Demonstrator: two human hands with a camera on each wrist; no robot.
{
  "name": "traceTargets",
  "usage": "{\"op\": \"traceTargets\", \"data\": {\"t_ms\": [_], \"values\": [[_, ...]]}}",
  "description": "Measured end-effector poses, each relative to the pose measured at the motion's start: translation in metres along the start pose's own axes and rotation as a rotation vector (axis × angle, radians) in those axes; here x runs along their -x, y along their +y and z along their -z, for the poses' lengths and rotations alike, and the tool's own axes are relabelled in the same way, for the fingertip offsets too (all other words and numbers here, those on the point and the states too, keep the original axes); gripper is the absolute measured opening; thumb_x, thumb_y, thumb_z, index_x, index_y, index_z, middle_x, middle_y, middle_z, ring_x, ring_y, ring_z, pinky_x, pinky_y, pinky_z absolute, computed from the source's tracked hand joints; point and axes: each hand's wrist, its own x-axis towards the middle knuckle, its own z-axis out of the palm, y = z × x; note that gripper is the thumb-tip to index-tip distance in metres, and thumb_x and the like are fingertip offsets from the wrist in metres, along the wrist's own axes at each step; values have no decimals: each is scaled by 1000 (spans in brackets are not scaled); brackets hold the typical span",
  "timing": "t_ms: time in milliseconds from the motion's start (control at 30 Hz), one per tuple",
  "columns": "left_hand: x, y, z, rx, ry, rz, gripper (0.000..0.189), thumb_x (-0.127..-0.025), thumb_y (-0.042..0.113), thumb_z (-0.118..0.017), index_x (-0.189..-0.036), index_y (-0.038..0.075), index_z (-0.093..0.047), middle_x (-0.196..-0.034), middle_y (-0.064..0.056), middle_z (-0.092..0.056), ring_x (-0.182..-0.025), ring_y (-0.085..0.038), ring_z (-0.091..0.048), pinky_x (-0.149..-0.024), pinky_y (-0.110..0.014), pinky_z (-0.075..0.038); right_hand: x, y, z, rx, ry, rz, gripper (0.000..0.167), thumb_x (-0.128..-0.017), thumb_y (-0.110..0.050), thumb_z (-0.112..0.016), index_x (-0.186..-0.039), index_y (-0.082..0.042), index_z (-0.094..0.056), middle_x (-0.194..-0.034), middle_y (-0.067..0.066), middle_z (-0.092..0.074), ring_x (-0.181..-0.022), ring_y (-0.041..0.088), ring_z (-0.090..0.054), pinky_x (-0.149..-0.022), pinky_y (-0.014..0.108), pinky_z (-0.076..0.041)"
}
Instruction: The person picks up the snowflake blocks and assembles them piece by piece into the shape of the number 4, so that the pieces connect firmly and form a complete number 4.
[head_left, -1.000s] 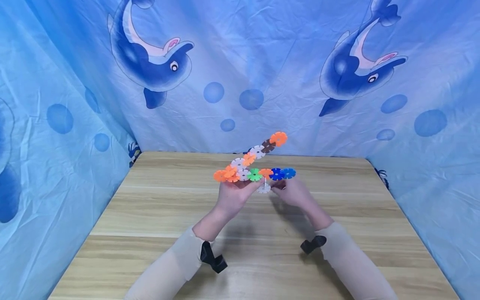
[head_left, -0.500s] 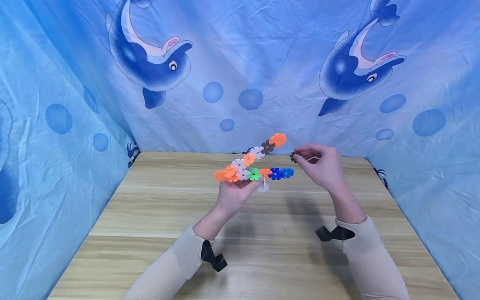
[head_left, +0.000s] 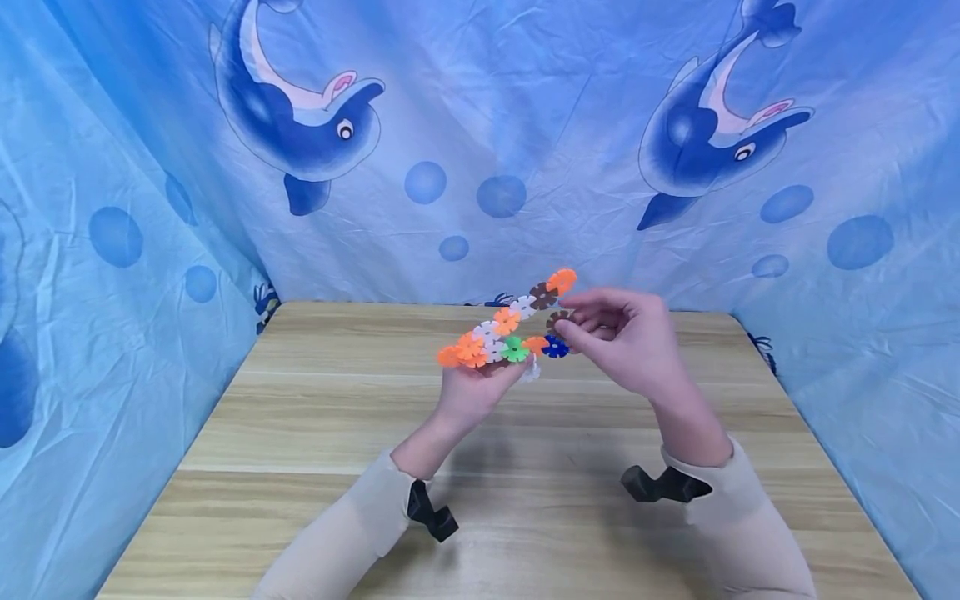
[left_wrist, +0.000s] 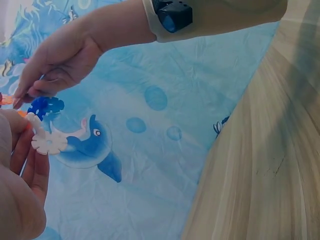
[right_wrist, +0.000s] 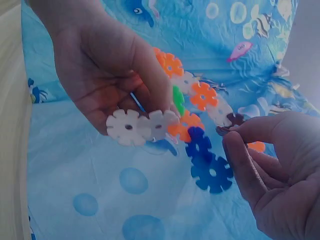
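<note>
My left hand grips a branching chain of interlocking snowflake discs above the table. One branch slants up through white, orange and brown to an orange disc at its tip. The lower branch runs through green and orange to dark blue discs, and white discs stick out beside them. Between thumb and forefinger, my right hand pinches a loose brown snowflake disc, close to the upper branch. In the head view this hand covers the end of the blue discs.
Below the hands lies a wood-grain table. A blue curtain printed with dolphins hangs behind it and along both sides. Each sleeve carries a black wrist mount, the left one and the right one.
From below the chain, my right hand came out to the right with the brown disc, then moved left to the gap between the branches. The left hand and chain shifted slightly right.
</note>
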Motion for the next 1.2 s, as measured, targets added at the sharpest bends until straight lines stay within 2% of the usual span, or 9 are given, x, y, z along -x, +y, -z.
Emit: {"op": "traceTargets", "data": {"t_ms": [100,300,367,500,600,733,933,1067,1200], "values": [[0,-1,0,-66,-13,-39,55,-87,-3,-82,-139,-3,-65,-134,-23,-72,-118,-28,-75,-94,-30,-65,0,-2,-6,36,-11,-4,15,-87,0,-85,-101,-1,-79,-86,13,-79,-70,8,-75,-61,25,-64],[0,-1,0,-220,-20,-122,50,-90,6,-83,-138,3,-69,-126,-15,-78,-107,-26,-78,-88,-26,-65,0,-4,-14,110,17,36,11,-86,-1,-87,-94,-4,-79,-83,11,-79,-68,5,-74,-60,24,-64],[0,-2,0,-250,-19,-143,49,-90,7,-83,-137,3,-70,-122,-13,-80,-103,-23,-79,-86,-28,-66,0,-5,-15,128,22,49,9,-86,-1,-86,-92,-3,-79,-82,11,-79,-67,4,-73,-60,22,-64],[0,-2,-1,-309,5,-199,43,-89,9,-84,-131,3,-74,-103,-13,-83,-87,-20,-80,-80,-27,-65,0,-6,-15,178,15,74,8,-85,2,-84,-90,-4,-81,-81,9,-79,-66,4,-72,-60,20,-63],[0,-4,-1,-369,28,-277,39,-86,9,-86,-123,2,-77,-92,-12,-83,-80,-21,-80,-74,-25,-64,0,-7,-16,228,8,95,9,-85,2,-83,-90,-5,-82,-80,7,-79,-65,6,-72,-60,19,-62],[0,-7,0,-450,45,-373,35,-84,8,-88,-117,2,-80,-94,-11,-84,-82,-22,-81,-71,-30,-66,-1,-9,-17,299,11,123,7,-85,0,-84,-88,-7,-83,-80,5,-79,-64,9,-72,-60,17,-61],[2,-12,1,-385,43,-353,29,-83,4,-88,-111,0,-80,-97,-13,-83,-90,-26,-82,-79,-34,-68,-1,-11,-23,360,18,147,6,-84,-2,-85,-87,-7,-84,-82,4,-80,-63,11,-72,-59,16,-60],[3,-13,2,-387,43,-368,25,-82,3,-88,-106,0,-80,-94,-13,-83,-85,-25,-81,-76,-37,-68,1,-13,-26,380,8,135,6,-85,-2,-84,-88,-7,-85,-83,4,-80,-64,9,-72,-59,17,-60],[3,-15,2,-406,50,-403,24,-82,1,-88,-104,0,-81,-94,-13,-83,-84,-25,-81,-76,-30,-67,1,-14,-29,387,0,128,6,-85,-2,-84,-89,-7,-85,-84,5,-80,-64,10,-72,-59,19,-60]]}}
